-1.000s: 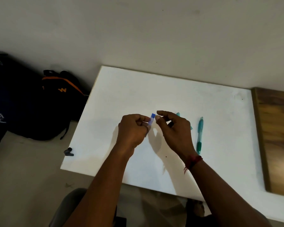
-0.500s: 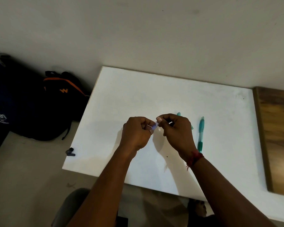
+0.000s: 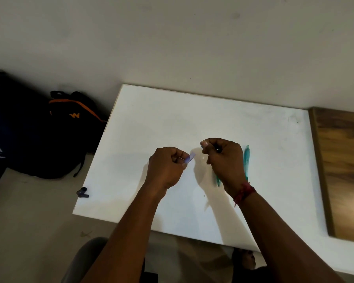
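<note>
My left hand (image 3: 167, 167) pinches a small pale-blue translucent tube (image 3: 190, 157) between thumb and forefinger, its free end pointing up and right. A short gap to the right, my right hand (image 3: 223, 160) is curled, with thumb and forefinger pinching a tiny blue piece (image 3: 202, 147) that is mostly hidden. Both hands hover over the white table (image 3: 151, 119). A teal pen (image 3: 246, 160) lies on the table just right of my right hand. A second teal part (image 3: 218, 180) peeks out from under that hand.
A black backpack with orange trim (image 3: 74, 119) leans against the wall left of the table. A small dark object (image 3: 82, 192) lies on the floor by the table's left corner. A wooden board (image 3: 345, 170) borders the table on the right. A chair edge (image 3: 86, 258) shows below.
The hands met at the tube half a second ago and have now pulled apart. My right hand moved right and slightly up, and the tube's blue end no longer shows on it.
</note>
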